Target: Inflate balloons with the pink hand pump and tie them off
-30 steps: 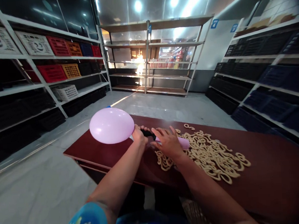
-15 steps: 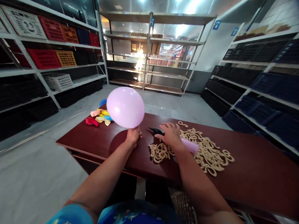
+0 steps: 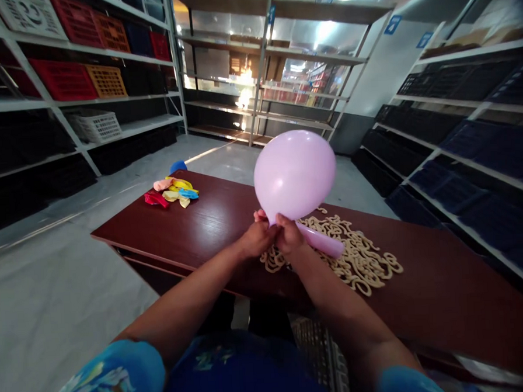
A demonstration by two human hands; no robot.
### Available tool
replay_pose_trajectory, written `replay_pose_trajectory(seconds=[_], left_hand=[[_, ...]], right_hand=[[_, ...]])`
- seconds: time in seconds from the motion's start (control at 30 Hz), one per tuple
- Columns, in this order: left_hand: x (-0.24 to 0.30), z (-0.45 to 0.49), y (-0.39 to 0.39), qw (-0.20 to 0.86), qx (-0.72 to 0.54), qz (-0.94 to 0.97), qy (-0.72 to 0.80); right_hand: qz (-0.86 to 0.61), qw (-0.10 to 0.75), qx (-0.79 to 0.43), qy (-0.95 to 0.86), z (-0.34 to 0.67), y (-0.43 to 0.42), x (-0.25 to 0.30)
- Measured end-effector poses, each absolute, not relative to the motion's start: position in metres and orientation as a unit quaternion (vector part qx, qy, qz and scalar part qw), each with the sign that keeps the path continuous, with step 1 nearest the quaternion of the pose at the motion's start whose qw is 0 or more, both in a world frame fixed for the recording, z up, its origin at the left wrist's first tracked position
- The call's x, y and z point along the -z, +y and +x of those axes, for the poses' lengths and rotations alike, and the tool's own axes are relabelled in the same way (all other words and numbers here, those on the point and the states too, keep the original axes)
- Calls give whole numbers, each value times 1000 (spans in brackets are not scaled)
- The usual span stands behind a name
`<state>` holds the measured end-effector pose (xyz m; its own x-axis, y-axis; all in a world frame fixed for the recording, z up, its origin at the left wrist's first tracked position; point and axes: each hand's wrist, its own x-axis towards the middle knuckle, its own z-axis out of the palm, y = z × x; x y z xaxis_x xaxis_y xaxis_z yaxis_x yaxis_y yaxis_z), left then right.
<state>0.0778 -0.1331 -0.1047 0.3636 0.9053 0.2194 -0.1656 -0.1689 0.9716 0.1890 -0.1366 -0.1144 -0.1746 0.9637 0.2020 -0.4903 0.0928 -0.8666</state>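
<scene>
The left hand and the right hand meet knuckle to knuckle. Each grip is pinched narrow on the neck of the pink balloon. Its full, round body stands straight above the grip, clear of the table. Just right of the grip and a little below it, a pink pump lies across a heap of beige loops. Well to the left of the grip, near the far edge of the table, sits a small pile of flat balloons in red, yellow and blue.

The neck looks thin and stretched, so I judge that if either grip slackens, air would rush out and the balloon could shoot away. Too hard a pull, or a fingernail, could tear the neck or burst it. The pump lies close enough for the right wrist to knock it.

Blue signs hang high beyond the grip by the shelves, but their marks are too small to read. A pale crate far up to the left bears a cut-out pattern that I cannot read. No brand shows on the balloon or the pump.
</scene>
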Motion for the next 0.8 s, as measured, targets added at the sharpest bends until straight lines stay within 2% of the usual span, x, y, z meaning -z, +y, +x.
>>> replay_pose_trajectory(seconds=[0.1, 0.2, 0.4, 0.57, 0.7, 0.8], left_hand=[[108, 73, -134, 547, -417, 667, 286], [113, 76, -134, 547, -469, 642, 264], [119, 93, -132, 709, -505, 450, 200], [107, 72, -116, 829, -479, 215, 193], [100, 42, -98, 806, -552, 92, 191], [104, 28, -92, 784, -579, 69, 213]], right_hand=[[-244, 631, -625, -390, 187, -135, 109], [-257, 640, -630, -356, 188, -135, 105], [-323, 590, -639, -375, 189, -133, 106], [-423, 459, -585, -517, 201, -135, 106], [-498, 280, -421, -705, 226, -137, 97], [-439, 147, -351, -814, 236, -135, 95]])
